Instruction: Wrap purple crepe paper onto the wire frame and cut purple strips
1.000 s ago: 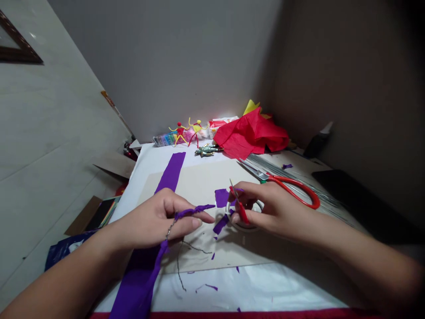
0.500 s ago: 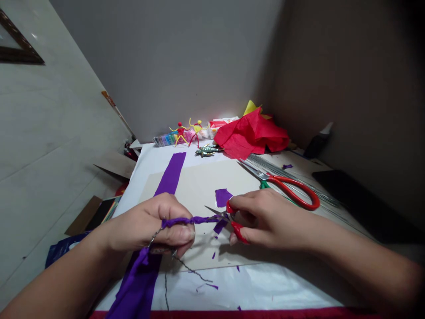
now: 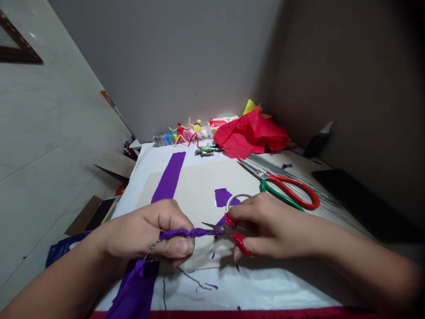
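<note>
My left hand is closed on a twisted wire figure, part of which is wrapped in purple crepe paper. Bare wire ends hang below the fist, and a wider purple strip trails down from it. In my right hand is a small pair of scissors with red handles, thumb and finger through the loops. Its parted blades lie across the tip of the wrapped end; whether they touch it all round is unclear. A roll of tape or ring shows just behind my right fingers.
Larger scissors with red and green handles lie beside a bundle of wires. Red crepe paper, two small wire figures and colored clay stand at the back. Purple scraps lie on the beige board.
Both hands have come slightly down toward me, with the wrapped end and small scissors. A silvery ring and the large scissors' green handle now show more beyond my right hand.
</note>
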Tool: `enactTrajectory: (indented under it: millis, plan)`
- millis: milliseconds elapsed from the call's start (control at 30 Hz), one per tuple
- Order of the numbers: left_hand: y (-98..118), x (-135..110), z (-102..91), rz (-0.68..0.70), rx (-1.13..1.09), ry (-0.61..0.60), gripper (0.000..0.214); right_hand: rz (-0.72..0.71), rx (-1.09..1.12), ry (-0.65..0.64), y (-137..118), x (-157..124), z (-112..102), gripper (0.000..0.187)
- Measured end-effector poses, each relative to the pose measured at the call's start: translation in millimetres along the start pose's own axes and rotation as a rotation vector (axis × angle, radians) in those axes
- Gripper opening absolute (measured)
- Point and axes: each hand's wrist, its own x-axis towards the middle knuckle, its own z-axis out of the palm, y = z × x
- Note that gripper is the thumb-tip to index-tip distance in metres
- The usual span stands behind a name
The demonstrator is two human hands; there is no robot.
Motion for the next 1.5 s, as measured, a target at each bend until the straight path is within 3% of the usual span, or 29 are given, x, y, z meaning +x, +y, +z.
enactTrajectory:
  millis: [567, 1233, 1367, 1500]
  plan:
    - [-5.0, -2.7, -3.6, -0.037, 0.114, 0.002, 0.045, -0.022, -0.042, 0.03, -0.3, 0.3, 0.1, 0.015]
    - [-6.6, -0.9, -3.3, -0.024, 0.05, 0.015, 0.045, -0.043, 0.065, 0.065, 2.1, 3.5, 5.4, 0.014]
    - [-7.9, 0.1, -3.1, -0.017, 0.015, 0.017, 0.044, -0.023, 0.243, 0.077, 6.9, 4.8, 5.2, 0.013]
    - [-7.1, 1.9, -1.0, -0.03, -0.041, 0.007, 0.042, 0.137, 0.612, 0.279, 5.6, 6.0, 5.2, 0.011]
